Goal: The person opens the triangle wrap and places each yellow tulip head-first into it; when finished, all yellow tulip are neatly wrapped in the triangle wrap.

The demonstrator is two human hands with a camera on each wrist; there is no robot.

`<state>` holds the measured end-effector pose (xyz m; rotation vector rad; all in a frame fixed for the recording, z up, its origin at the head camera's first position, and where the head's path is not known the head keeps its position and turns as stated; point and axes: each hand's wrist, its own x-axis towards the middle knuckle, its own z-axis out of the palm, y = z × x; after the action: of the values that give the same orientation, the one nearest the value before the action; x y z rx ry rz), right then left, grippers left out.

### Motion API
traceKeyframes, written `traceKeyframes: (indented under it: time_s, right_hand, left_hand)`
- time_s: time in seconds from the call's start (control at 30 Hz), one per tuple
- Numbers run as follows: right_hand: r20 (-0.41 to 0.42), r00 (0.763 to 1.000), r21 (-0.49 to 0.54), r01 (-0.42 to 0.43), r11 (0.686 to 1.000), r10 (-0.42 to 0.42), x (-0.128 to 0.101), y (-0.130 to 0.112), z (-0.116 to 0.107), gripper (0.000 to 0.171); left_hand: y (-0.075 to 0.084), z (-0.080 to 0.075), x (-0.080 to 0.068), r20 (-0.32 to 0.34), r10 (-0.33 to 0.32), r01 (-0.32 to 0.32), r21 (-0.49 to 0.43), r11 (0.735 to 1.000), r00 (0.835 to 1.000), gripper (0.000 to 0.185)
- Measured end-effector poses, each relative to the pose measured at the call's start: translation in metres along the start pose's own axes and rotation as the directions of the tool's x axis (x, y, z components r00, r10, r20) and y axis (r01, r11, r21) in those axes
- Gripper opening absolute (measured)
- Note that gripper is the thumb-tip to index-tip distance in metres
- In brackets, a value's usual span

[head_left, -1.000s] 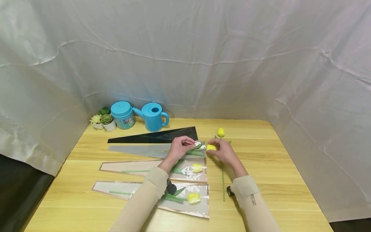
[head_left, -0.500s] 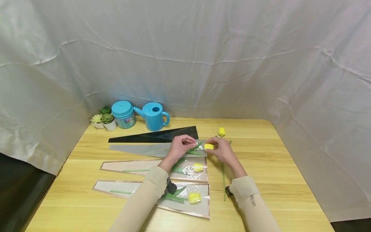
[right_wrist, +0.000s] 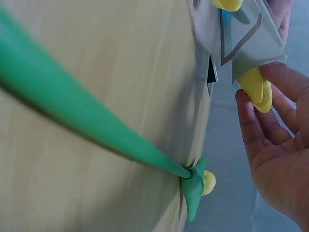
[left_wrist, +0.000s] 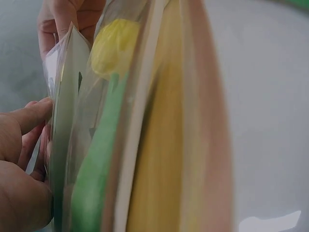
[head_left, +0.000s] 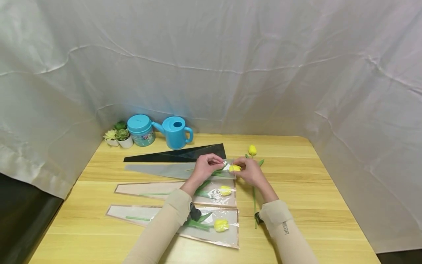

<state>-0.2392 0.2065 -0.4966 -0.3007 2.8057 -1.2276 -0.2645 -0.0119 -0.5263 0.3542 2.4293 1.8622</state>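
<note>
In the head view my right hand [head_left: 252,173] pinches the yellow bloom of an artificial tulip [head_left: 234,168] at the wide right end of a translucent grey flower sleeve [head_left: 161,171]. The tulip's leaves and stem lie inside that sleeve. In the right wrist view part of the bloom [right_wrist: 256,89] sticks out past the sleeve's edge, between thumb and fingers. My left hand [head_left: 206,167] pinches the same sleeve near its mouth; in the left wrist view its fingers [left_wrist: 31,118] lie against the film. Another yellow tulip [head_left: 252,150] lies loose beneath and beyond my right wrist.
Two pink-edged sleeves [head_left: 141,189] with a yellow tulip each lie nearer me, partly under my left arm. Behind the grey sleeve lies a black sleeve [head_left: 184,156]. A blue watering can [head_left: 174,135], a blue-lidded jar [head_left: 141,130] and potted succulents [head_left: 122,135] stand at the back left.
My right hand has moved a little left, and the tulip's bloom has slid from outside the sleeve's mouth partly into it. My left hand has stayed at the sleeve.
</note>
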Motion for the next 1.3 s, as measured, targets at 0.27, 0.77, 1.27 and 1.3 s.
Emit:
traceKeyframes:
  time_s: [0.27,0.77,1.27,1.3]
  right_hand:
    - [0.007,1.0,0.012,-0.01,1.0,0.01,-0.001,0.0,0.0,0.036]
    - [0.0,1.0,0.047,-0.031,0.998,0.031,-0.003,0.0,-0.002,0.035]
    - [-0.008,1.0,0.09,-0.026,0.996,0.027,-0.006,0.002,-0.005,0.035]
    - [-0.011,1.0,0.095,-0.025,0.995,0.026,-0.006,0.003,-0.005,0.035]
  left_hand:
    - [0.0,-0.005,-0.001,0.068,0.06,-0.065,0.071,0.995,0.996,0.015]
    - [0.003,-0.017,-0.003,0.192,0.053,-0.085,0.162,0.983,0.98,0.03]
    - [0.002,-0.017,-0.003,0.148,0.093,-0.116,0.156,0.981,0.985,0.026]
    - [0.002,-0.017,-0.003,0.146,0.092,-0.115,0.158,0.981,0.985,0.026]
